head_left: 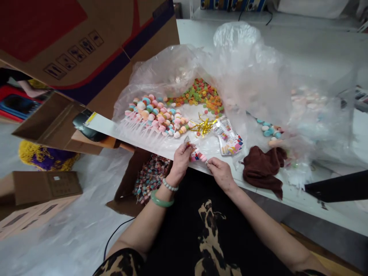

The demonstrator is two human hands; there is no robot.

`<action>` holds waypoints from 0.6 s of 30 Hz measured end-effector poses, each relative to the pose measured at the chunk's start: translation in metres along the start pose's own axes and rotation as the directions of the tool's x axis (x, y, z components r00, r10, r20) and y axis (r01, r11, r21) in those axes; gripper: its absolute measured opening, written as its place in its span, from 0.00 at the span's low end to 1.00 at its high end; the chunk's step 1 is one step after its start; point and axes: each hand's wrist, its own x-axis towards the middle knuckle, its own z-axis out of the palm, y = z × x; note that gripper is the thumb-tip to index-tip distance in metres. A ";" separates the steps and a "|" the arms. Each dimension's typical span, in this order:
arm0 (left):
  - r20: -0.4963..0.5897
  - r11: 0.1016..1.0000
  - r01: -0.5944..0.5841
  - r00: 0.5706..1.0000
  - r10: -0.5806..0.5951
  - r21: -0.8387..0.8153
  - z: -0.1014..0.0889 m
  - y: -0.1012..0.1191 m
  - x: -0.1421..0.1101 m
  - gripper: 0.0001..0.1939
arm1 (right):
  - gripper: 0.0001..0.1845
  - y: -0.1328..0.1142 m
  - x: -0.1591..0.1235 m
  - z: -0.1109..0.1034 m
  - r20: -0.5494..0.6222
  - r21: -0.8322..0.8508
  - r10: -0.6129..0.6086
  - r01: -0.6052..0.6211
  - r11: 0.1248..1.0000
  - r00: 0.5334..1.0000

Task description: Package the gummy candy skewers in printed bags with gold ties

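Over the table's front edge, my left hand (181, 159) pinches a small printed clear bag (195, 156). My right hand (220, 172) grips the lower end of a pink candy skewer (202, 156), whose upper part is at the bag. How far it sits inside the bag I cannot tell. Just beyond lies a pile of pastel candy skewers (156, 115) with white sticks toward me. Gold twist ties (203, 126) lie loose beside a stack of printed bags (228, 138). Colourful ring candies (198, 96) are heaped farther back on clear plastic.
A large cardboard box (109, 69) stands at the left. Below the table edge, an open carton (123, 195) holds many wrapped candies. A brown cloth (264, 166) lies at the right, near crumpled clear plastic bags (253, 73) and blue and white candies (270, 130).
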 end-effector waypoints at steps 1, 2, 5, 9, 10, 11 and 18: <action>-0.007 1.000 0.011 1.000 -0.012 -0.005 0.001 0.001 0.000 0.06 | 0.09 0.000 0.001 0.001 -0.013 -0.013 -0.010 0.010 1.000 1.000; -0.007 1.000 0.028 1.000 -0.028 -0.013 0.001 0.003 0.000 0.06 | 0.09 0.000 0.002 0.001 -0.015 -0.015 -0.016 0.016 1.000 1.000; -0.001 0.989 0.114 0.993 -0.115 -0.097 -0.004 0.011 0.004 0.09 | 0.09 0.001 0.002 -0.005 0.049 0.094 0.008 -0.012 0.995 0.999; -0.119 0.946 0.170 0.971 -0.209 -0.277 -0.019 0.024 0.011 0.13 | 0.08 0.003 -0.004 -0.020 0.105 0.422 0.123 -0.157 0.893 0.987; -0.138 0.940 0.183 0.963 -0.230 -0.288 -0.022 0.026 0.012 0.13 | 0.08 0.002 -0.006 -0.023 0.113 0.491 0.153 -0.189 0.850 0.982; -0.149 0.937 0.200 0.957 -0.250 -0.288 -0.024 0.028 0.012 0.13 | 0.08 0.001 -0.008 -0.025 0.130 0.543 0.171 -0.214 0.812 0.977; -0.221 0.930 0.168 0.943 -0.248 -0.325 -0.013 0.027 0.002 0.12 | 0.09 -0.025 -0.007 -0.013 0.104 0.624 0.138 -0.173 0.762 0.985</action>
